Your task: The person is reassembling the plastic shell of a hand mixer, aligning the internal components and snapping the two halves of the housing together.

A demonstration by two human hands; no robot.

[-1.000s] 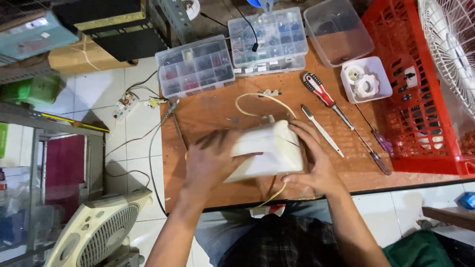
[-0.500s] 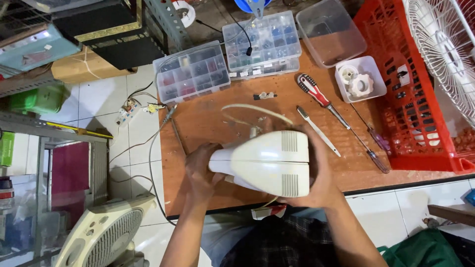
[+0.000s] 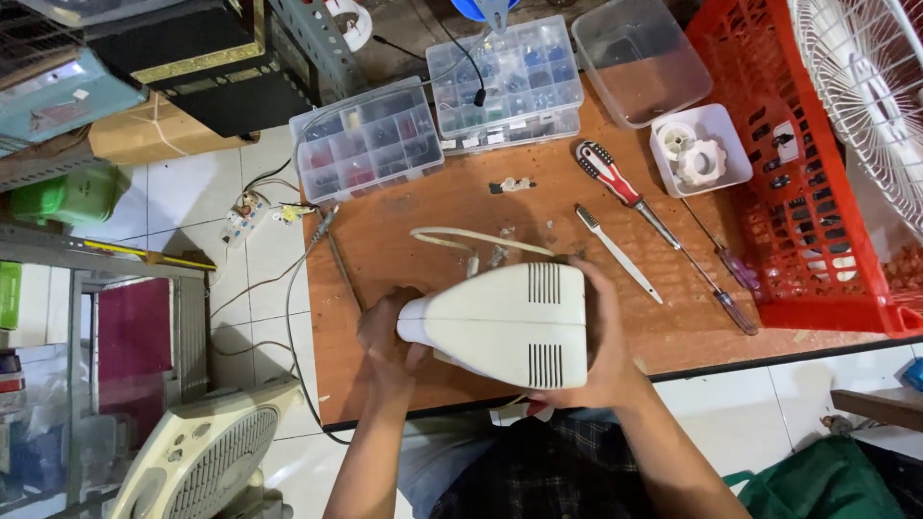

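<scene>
Cream plastic housing point(image 3: 505, 325) with two slotted vent grilles, held above the near edge of the brown bench point(image 3: 404, 207), narrow end pointing toward the left edge. Left hand point(image 3: 387, 336) closed around the narrow end, fingers wrapped beneath it. Right hand point(image 3: 604, 348) clasped against the wide end, fingers curled over its top corner. Cream cable point(image 3: 461, 236) lying on the bench just beyond the housing, running under it.

Near the bench centre, toward the right: white-handled tool point(image 3: 618, 253), then red-and-black screwdriver point(image 3: 635, 200), with a thinner purple-handled screwdriver point(image 3: 723, 259) close to the right edge. Along the far edge: two clear compartment boxes point(image 3: 367, 137) point(image 3: 508, 82) of small parts and an empty clear tub point(image 3: 639, 58). White tray point(image 3: 700, 149) with two white round parts beside the red crate point(image 3: 798, 183) at the right edge. Small dark part point(image 3: 510, 185) lying alone before the boxes. Fan grille point(image 3: 860, 86) resting over the crate. Cream fan point(image 3: 197, 461) on the tiled floor off the near left corner.
</scene>
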